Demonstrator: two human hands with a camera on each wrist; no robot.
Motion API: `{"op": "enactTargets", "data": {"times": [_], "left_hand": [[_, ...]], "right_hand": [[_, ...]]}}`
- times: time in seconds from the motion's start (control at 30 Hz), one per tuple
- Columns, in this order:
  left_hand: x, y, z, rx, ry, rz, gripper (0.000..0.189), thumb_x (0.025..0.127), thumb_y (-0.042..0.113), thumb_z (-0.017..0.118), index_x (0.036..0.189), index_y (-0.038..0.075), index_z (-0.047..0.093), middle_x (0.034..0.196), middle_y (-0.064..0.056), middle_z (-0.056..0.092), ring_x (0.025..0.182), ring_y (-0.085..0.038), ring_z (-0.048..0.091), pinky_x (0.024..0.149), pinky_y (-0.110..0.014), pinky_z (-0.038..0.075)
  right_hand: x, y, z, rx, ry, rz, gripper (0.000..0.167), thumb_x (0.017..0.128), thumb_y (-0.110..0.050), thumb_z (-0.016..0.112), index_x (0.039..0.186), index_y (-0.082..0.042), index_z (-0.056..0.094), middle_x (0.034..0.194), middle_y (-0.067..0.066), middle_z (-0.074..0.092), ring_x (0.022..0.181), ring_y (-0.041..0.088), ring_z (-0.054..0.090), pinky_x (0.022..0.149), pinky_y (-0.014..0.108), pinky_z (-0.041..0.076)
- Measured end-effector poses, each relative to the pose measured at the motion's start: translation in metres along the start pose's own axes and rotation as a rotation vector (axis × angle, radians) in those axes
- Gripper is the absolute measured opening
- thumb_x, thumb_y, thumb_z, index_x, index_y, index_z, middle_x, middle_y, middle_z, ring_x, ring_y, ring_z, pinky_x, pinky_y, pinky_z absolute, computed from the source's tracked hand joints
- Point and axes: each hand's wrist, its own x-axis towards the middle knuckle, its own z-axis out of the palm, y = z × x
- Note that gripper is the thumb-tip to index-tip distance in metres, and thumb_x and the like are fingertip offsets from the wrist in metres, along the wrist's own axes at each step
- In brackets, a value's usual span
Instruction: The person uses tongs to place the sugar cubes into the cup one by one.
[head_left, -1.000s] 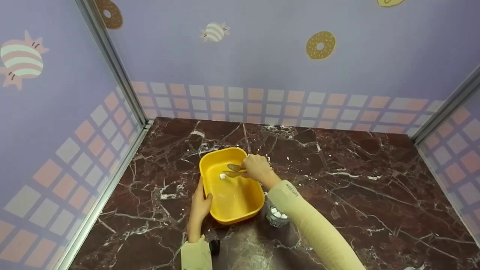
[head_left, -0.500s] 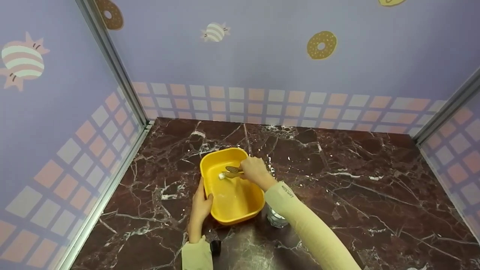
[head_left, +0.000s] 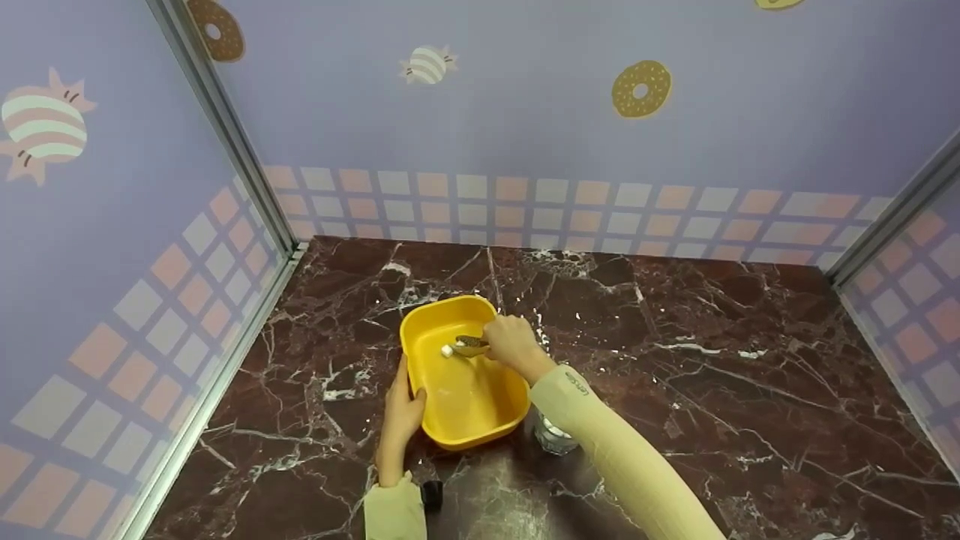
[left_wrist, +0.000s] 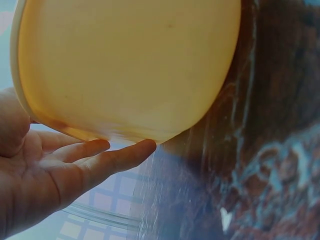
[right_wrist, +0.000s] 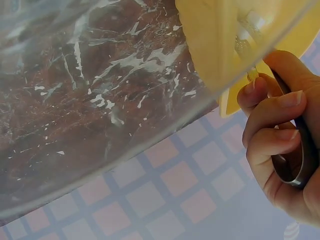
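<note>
My left hand (head_left: 403, 409) holds the left rim of a yellow plastic basin (head_left: 465, 439), thumb over the edge and fingers along the outside. The left wrist view shows those fingers (left_wrist: 100, 160) against the basin's outer wall. Over the basin, my right hand (head_left: 512, 343) grips metal tongs (head_left: 472, 349), their tips pointing left. In the right wrist view, the bent end of the tongs (right_wrist: 295, 172) lies in the palm with fingers curled round it. A small white cube (head_left: 448, 351) sits at the tips; a second white piece (head_left: 460, 344) shows between them.
A glass (head_left: 555, 439) stands right of the basin, partly under the right sleeve (head_left: 615, 442). White crumbs (head_left: 540, 322) are scattered on the dark red marbled tabletop (head_left: 750, 405). Patterned walls (head_left: 525, 112) close off the back and sides.
The tongs' arms have come closer together, and a second white piece now shows between the tips. The right forearm shifted slightly. My left hand and the basin have stayed put.
</note>
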Motion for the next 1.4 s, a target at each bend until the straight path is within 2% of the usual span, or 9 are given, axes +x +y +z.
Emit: {"op": "enactTargets", "data": {"times": [0.33, 0.5, 0.63, 0.73, 0.83, 1.1, 1.2, 1.33, 1.4], "left_hand": [[0.001, 0.002, 0.000, -0.007, 0.013, 0.035, 0.062, 0.075, -0.009, 0.049, 0.133, -0.013, 0.028, 0.131, -0.035, 0.035, 0.118, -0.048, 0.038, 0.101, -0.053, 0.031], [0.001, 0.003, -0.001, -0.010, 0.009, 0.027, 0.062, 0.076, -0.009, 0.049, 0.134, -0.013, 0.027, 0.132, -0.035, 0.035, 0.118, -0.048, 0.038, 0.101, -0.053, 0.031], [0.001, 0.003, 0.000, -0.009, 0.003, 0.012, 0.062, 0.076, -0.010, 0.048, 0.134, -0.012, 0.026, 0.132, -0.035, 0.035, 0.118, -0.048, 0.038, 0.100, -0.053, 0.032], [0.001, 0.003, 0.000, -0.012, 0.000, 0.000, 0.062, 0.077, -0.009, 0.048, 0.135, -0.012, 0.026, 0.133, -0.035, 0.034, 0.119, -0.048, 0.038, 0.100, -0.053, 0.032], [0.001, 0.003, 0.000, -0.012, 0.003, -0.001, 0.061, 0.077, -0.009, 0.048, 0.134, -0.012, 0.027, 0.133, -0.035, 0.034, 0.119, -0.048, 0.037, 0.101, -0.053, 0.031], [0.001, 0.001, 0.000, -0.032, 0.014, 0.024, 0.061, 0.077, -0.009, 0.048, 0.135, -0.011, 0.026, 0.134, -0.033, 0.034, 0.121, -0.046, 0.036, 0.102, -0.053, 0.030], [0.001, 0.000, 0.000, -0.032, 0.012, 0.017, 0.062, 0.077, -0.009, 0.048, 0.135, -0.011, 0.026, 0.134, -0.033, 0.034, 0.121, -0.046, 0.037, 0.102, -0.053, 0.031], [0.000, 0.000, 0.001, -0.027, 0.008, 0.008, 0.061, 0.078, -0.009, 0.048, 0.135, -0.011, 0.026, 0.135, -0.033, 0.033, 0.121, -0.047, 0.036, 0.101, -0.053, 0.030], [-0.001, 0.000, 0.002, -0.024, 0.007, 0.008, 0.061, 0.078, -0.010, 0.048, 0.134, -0.012, 0.026, 0.134, -0.034, 0.033, 0.121, -0.047, 0.035, 0.101, -0.054, 0.030]], "right_hand": [[-0.011, 0.015, -0.010, 0.061, -0.019, -0.022, 0.016, 0.070, -0.025, 0.072, 0.071, -0.010, 0.069, 0.073, 0.012, 0.066, 0.065, 0.030, 0.061, 0.055, 0.042, 0.051], [-0.018, 0.025, -0.018, 0.141, -0.035, 0.013, 0.019, 0.073, -0.026, 0.070, 0.076, -0.007, 0.069, 0.074, 0.014, 0.066, 0.066, 0.033, 0.060, 0.058, 0.046, 0.049], [-0.026, 0.035, -0.027, 0.183, -0.006, 0.017, 0.021, 0.073, -0.025, 0.070, 0.076, -0.005, 0.070, 0.072, 0.015, 0.065, 0.063, 0.033, 0.060, 0.055, 0.047, 0.049], [-0.033, 0.044, -0.034, 0.196, 0.021, 0.005, 0.020, 0.073, -0.025, 0.071, 0.082, -0.007, 0.072, 0.072, 0.014, 0.066, 0.062, 0.033, 0.061, 0.053, 0.046, 0.049], [-0.040, 0.051, -0.043, 0.189, 0.036, -0.018, 0.021, 0.073, -0.027, 0.069, 0.092, -0.016, 0.073, 0.073, 0.011, 0.068, 0.061, 0.031, 0.061, 0.051, 0.044, 0.049], [-0.072, 0.070, -0.070, 0.245, 0.061, 0.009, 0.030, 0.076, -0.034, 0.066, 0.104, -0.024, 0.068, 0.082, 0.011, 0.070, 0.066, 0.029, 0.063, 0.054, 0.041, 0.050], [-0.086, 0.076, -0.078, 0.258, 0.074, 0.028, 0.032, 0.075, -0.035, 0.066, 0.106, -0.024, 0.067, 0.085, 0.013, 0.070, 0.060, 0.025, 0.061, 0.053, 0.039, 0.049], [-0.106, 0.082, -0.086, 0.257, 0.100, 0.041, 0.034, 0.075, -0.035, 0.066, 0.107, -0.022, 0.067, 0.081, 0.012, 0.070, 0.051, 0.015, 0.049, 0.050, 0.034, 0.046], [-0.116, 0.086, -0.090, 0.253, 0.116, 0.042, 0.034, 0.075, -0.034, 0.066, 0.107, -0.022, 0.067, 0.072, 0.010, 0.069, 0.047, 0.011, 0.043, 0.045, 0.029, 0.042]]}}
